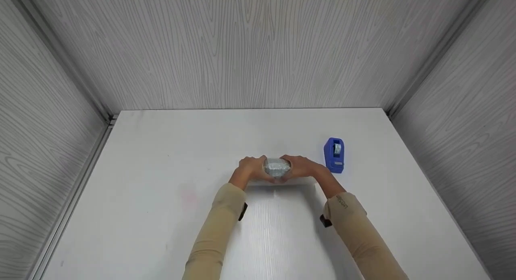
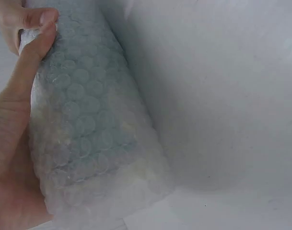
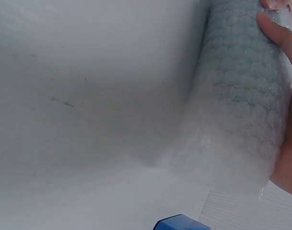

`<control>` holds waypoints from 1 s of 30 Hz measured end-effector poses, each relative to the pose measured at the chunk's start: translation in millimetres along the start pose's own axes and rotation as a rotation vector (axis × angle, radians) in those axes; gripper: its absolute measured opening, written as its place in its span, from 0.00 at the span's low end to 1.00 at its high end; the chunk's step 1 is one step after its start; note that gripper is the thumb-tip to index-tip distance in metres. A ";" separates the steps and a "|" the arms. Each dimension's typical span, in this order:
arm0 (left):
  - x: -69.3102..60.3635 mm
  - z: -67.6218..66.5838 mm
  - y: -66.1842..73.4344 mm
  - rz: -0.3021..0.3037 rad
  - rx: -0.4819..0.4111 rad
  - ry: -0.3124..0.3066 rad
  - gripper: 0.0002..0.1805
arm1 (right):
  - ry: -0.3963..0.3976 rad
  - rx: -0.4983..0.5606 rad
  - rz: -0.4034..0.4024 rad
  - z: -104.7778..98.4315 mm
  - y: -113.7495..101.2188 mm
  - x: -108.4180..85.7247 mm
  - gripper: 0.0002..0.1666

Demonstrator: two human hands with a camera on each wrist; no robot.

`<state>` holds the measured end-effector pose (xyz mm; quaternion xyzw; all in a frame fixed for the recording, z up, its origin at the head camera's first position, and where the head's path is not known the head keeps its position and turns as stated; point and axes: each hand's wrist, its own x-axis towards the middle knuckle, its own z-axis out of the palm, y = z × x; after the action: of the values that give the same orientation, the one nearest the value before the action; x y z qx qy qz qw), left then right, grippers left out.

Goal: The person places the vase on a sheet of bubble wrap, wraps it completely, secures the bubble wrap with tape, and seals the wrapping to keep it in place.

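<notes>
A bubble-wrapped bundle, greenish beneath its clear wrap, is held between both hands above the middle of the table. The left hand grips its left side, thumb lying along the wrap in the left wrist view, where the bundle fills much of the picture. On the opposite side the right hand grips it, its thumb pressing the bubbles of the bundle in the right wrist view. Both thumbs lie close together near one end. What is inside the wrap cannot be made out.
A blue tape dispenser with a roll stands on the white table, right of the right hand; its corner shows in the right wrist view. Grey wood-grain panels enclose the table at the back and both sides.
</notes>
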<state>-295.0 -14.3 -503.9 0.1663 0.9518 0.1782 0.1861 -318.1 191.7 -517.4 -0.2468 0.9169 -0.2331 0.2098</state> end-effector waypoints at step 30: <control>-0.1 56.7 43.0 0.047 0.710 0.426 0.25 | -0.094 -0.040 0.011 -7.6 2.2 0.8 0.45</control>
<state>-260.6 39.3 -535.8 0.2011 0.9674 -0.1265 -0.0881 -323.2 195.4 -512.7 -0.2564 0.9119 -0.2018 0.2489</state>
